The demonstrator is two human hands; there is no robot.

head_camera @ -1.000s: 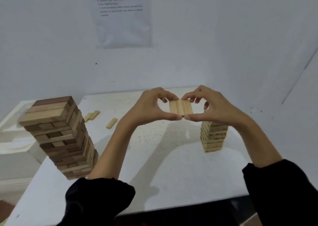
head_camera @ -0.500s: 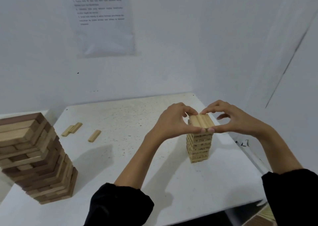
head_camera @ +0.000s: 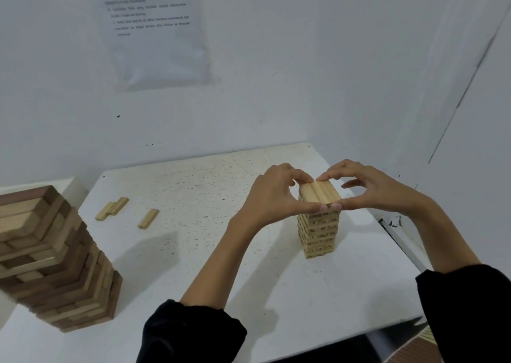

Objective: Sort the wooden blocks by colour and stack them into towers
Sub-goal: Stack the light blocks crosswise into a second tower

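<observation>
Well to the left of the pale tower stood a mixed dark-and-light tower. Three loose pale blocks lay between the two, nearer the mixed one. At the pale tower's top, the left hand pinched the row of three pale blocks between thumb and curled fingers. The right hand pinched it likewise from the tower's right.
</observation>
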